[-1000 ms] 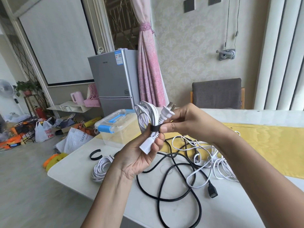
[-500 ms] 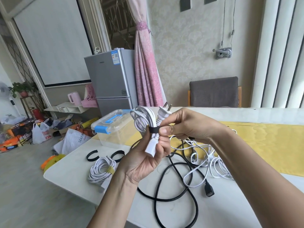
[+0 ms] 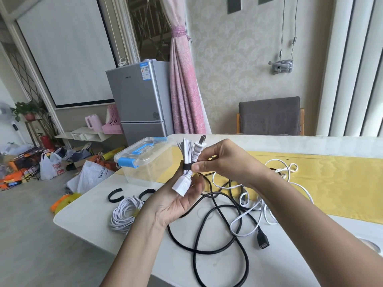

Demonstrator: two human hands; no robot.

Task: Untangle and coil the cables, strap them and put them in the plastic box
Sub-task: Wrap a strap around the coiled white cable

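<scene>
A coiled white power cable (image 3: 189, 154) with a two-pin plug and a white socket end is held upright above the table. My left hand (image 3: 176, 201) grips its lower part, the socket end against the palm. My right hand (image 3: 219, 160) pinches the black strap (image 3: 187, 167) wrapped round the coil's middle. The clear plastic box (image 3: 145, 162), lid shut with blue latches and handle, stands just left of the coil. A loose black cable (image 3: 219, 235) and tangled white cables (image 3: 261, 197) lie on the table below my hands.
A second white coil (image 3: 124, 214) with a yellow tie lies near the table's left edge, with two loose black straps (image 3: 115, 196) beside it. A yellow runner (image 3: 331, 183) crosses the white table (image 3: 83, 214). A grey chair (image 3: 269, 116) stands behind it.
The view has shifted, bringing more of the left table edge and the second coil into sight. My hands keep the same hold on the coil; the right fingers have slid onto the strap.
</scene>
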